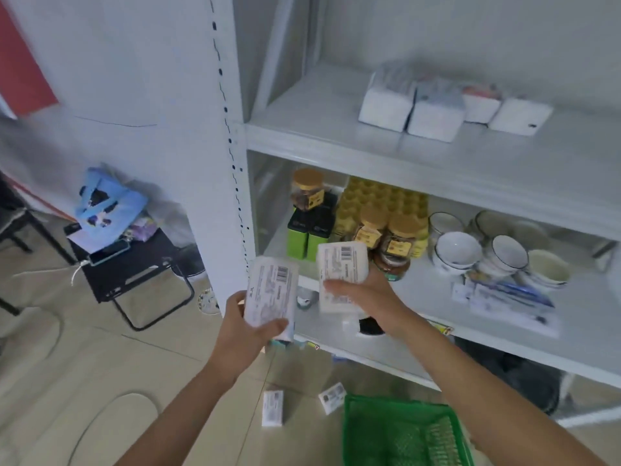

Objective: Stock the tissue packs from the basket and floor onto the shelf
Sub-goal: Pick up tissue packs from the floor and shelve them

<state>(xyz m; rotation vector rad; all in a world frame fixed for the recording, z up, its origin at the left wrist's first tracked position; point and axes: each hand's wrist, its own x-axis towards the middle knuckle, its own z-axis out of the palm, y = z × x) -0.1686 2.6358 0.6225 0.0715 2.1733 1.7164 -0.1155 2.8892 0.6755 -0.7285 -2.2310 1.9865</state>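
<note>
My left hand holds a white tissue pack with a barcode label facing me, in front of the shelf's left post. My right hand holds a second white tissue pack just right of it, over the front of the middle shelf. Several tissue packs stand in a row on the upper shelf. Two more packs lie on the floor, one by my left forearm and one beside the green basket, whose visible part holds no packs.
The middle shelf carries jars with gold lids, green-and-black boxes, white bowls and flat packets. A black folding stool with a blue bag stands at the left on the tiled floor.
</note>
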